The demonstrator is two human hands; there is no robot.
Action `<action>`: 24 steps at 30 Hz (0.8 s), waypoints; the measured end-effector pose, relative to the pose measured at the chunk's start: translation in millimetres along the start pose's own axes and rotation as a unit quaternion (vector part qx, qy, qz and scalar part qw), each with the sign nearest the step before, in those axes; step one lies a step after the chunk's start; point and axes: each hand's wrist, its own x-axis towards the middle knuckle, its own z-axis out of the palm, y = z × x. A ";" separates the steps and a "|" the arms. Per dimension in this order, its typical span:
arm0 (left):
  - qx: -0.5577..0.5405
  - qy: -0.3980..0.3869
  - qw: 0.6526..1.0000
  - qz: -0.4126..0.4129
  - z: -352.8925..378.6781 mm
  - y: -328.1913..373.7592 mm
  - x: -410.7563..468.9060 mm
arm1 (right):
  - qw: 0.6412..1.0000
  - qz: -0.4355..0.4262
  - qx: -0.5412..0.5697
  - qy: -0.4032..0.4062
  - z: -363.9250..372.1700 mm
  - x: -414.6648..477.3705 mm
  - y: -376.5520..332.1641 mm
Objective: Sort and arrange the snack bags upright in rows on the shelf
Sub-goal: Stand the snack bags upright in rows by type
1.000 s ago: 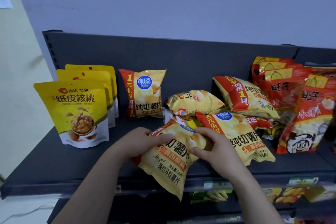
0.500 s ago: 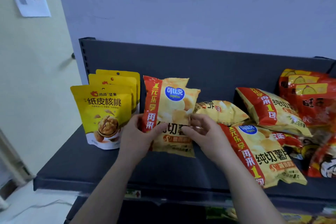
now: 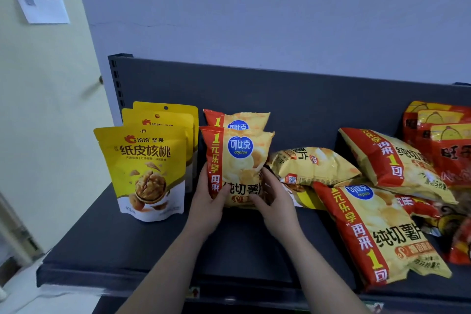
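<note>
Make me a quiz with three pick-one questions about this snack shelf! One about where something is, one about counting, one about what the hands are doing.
1. Where do the walnut bags stand?
A. left end of the shelf
B. right end
C. on the floor

2. How many walnut bags show?
A. one
B. three
C. six

3. What are the hands doing?
A. hanging empty
B. holding one chip bag upright
C. tearing a bag open

Answers:
1. A, they line up at the left end.
2. B, three yellow tops sit one behind another.
3. B, the left hand and right hand grip its lower sides, and it stands before another chip bag.
</note>
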 end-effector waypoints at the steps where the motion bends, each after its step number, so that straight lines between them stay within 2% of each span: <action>1: 0.002 -0.002 1.000 0.004 1.1 -0.4 0.9 | 1.000 -0.003 -0.002 0.007 1.4 0.6 1.5; 4: 0.023 -0.013 1.000 0.013 3.0 0.8 0.0 | 1.000 -0.002 -0.001 0.026 3.1 1.4 3.2; 8: 0.070 0.014 0.996 0.051 1.7 8.6 -7.7 | 0.998 -0.015 -0.025 0.055 -4.2 -1.8 -6.9; 13: 0.130 0.068 0.977 0.158 11.0 36.1 -19.1 | 0.992 -0.060 -0.034 0.109 -25.4 -8.5 -28.0; 16: 0.131 0.053 0.971 0.192 21.2 56.5 -22.9 | 0.988 -0.082 -0.050 0.123 -46.5 -5.9 -40.1; 19: 0.121 -0.008 0.980 0.159 37.7 76.2 -21.1 | 0.972 -0.088 -0.124 0.179 -77.4 8.9 -47.9; 21: 0.124 -0.064 0.984 0.112 50.7 86.0 -15.4 | 0.969 -0.025 -0.176 0.173 -100.8 24.4 -50.3; 24: 0.110 -0.137 0.984 0.027 70.7 96.3 -5.4 | 0.960 0.075 -0.240 0.122 -126.6 45.4 -47.7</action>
